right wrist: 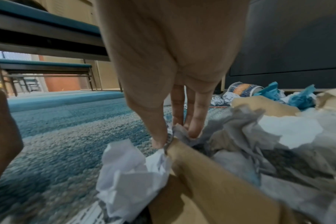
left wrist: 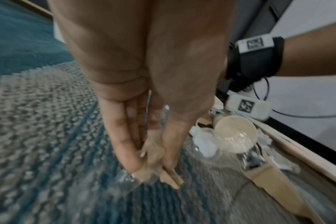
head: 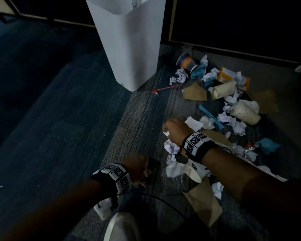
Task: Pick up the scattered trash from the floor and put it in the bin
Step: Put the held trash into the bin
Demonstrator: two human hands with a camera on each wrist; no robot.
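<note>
A tall white bin (head: 129, 49) stands on the carpet at the top of the head view. Trash lies in a heap to its right and down to my hands. My left hand (head: 137, 169) pinches a torn brown paper scrap (left wrist: 169, 177) between thumb and fingers (left wrist: 152, 165), with a bit of clear plastic (left wrist: 125, 181) under the fingertips. My right hand (head: 170, 129) is further ahead, and its thumb and fingers (right wrist: 175, 137) pinch a crumpled greyish paper (right wrist: 184, 133) at the heap's edge. A white paper ball (right wrist: 128, 169) lies just below that hand.
A clear plastic cup (left wrist: 234, 136) and a brown paper bag (head: 205, 202) lie between my arms. Farther off are a blue-orange cup (head: 186, 61), a red straw (head: 165, 88) and a paper roll (head: 247, 112). A dark cabinet (head: 233, 23) backs the heap. My shoe (head: 122, 226) is below.
</note>
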